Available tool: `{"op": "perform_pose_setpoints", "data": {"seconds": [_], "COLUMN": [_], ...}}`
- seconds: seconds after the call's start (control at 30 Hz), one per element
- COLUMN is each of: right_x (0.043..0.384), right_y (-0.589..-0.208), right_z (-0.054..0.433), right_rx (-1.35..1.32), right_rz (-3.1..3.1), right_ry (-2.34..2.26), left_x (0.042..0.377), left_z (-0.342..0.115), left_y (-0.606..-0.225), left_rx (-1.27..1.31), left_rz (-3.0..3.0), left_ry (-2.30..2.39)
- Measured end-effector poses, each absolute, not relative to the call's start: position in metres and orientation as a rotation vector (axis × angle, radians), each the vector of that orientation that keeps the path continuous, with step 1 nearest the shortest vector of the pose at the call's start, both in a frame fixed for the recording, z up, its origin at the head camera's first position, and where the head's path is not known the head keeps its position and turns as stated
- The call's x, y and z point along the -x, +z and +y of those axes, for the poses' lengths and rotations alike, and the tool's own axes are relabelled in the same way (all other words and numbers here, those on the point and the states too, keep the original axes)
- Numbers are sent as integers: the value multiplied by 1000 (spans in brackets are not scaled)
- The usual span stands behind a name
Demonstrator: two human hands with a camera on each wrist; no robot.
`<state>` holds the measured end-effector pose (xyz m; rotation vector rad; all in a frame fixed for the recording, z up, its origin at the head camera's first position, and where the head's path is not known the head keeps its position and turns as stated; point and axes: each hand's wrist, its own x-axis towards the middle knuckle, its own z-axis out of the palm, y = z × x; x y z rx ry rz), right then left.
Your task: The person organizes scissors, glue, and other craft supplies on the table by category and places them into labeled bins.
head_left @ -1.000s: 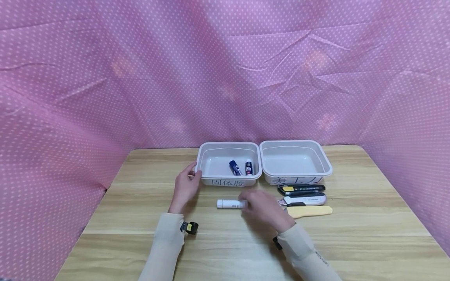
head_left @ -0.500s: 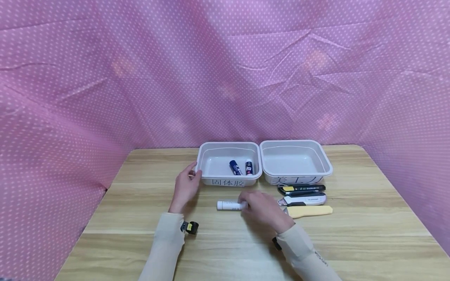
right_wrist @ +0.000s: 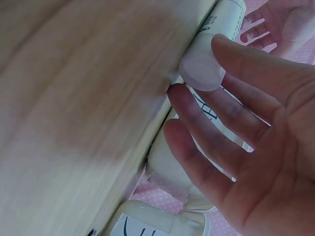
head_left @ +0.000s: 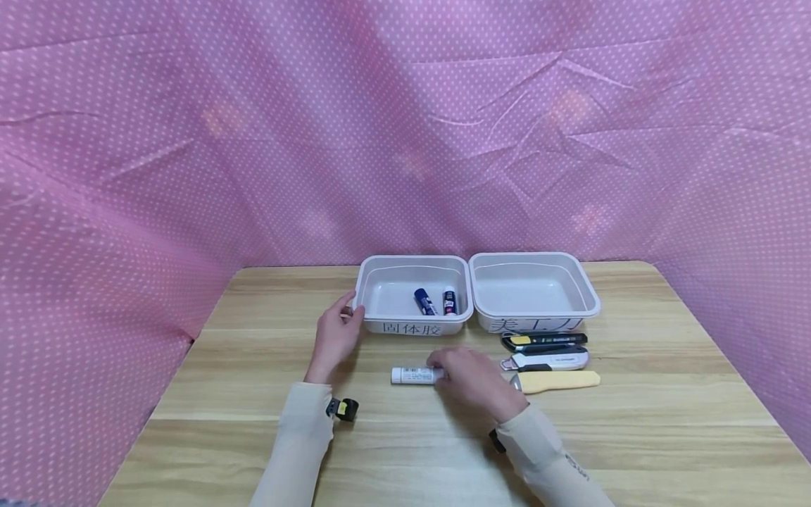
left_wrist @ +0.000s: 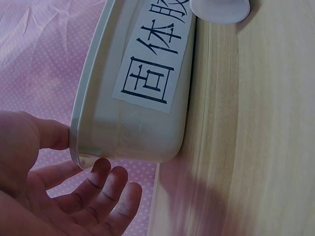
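Tabletop (head_left: 393, 458): pink dotted cloth (head_left: 380, 141) behind far edge; two bins along it, left bin (head_left: 386, 308) and right bin (head_left: 532, 299).
Cutters: three, before right bin – black cutter (head_left: 552, 343), white cutter (head_left: 554, 361), yellow-handled blade (head_left: 560, 382), its tip partly behind right hand (head_left: 472, 380).
Blue sticks: two (head_left: 424, 302) (head_left: 450, 303), inside left bin.
White tube: one (head_left: 413, 375), mid-tabletop, right end pinched by right hand.
Left hand (head_left: 338, 341): grips left bin's near left corner.

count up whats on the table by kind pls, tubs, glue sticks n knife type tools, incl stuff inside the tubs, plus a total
Tubs: 2 (left tub, right tub)
Glue sticks: 3 (blue stick, white-capped blue stick, white stick)
Knife-type tools: 3 (black-and-yellow tool, white-and-black tool, yellow-handled tool)
Total: 8
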<state>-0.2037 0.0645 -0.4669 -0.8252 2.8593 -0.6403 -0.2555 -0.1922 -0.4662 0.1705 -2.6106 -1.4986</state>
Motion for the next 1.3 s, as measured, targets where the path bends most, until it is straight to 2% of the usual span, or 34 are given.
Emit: {"op": "perform_pose_setpoints", "data": {"seconds": [0.77,1.3], "right_x": [206,208], "right_y": [-450,-432], "right_z": [78,92], "right_rx": [938,1051], "right_rz": [2811,2922], "right_ry": [-938,-963], "left_x": [255,255], "left_z": [-192,-191], "left_y": [-467,-465], "left_rx": [-157,-172], "left_rz": [-2618,-2618], "left_ry": [-1478,-1480]}}
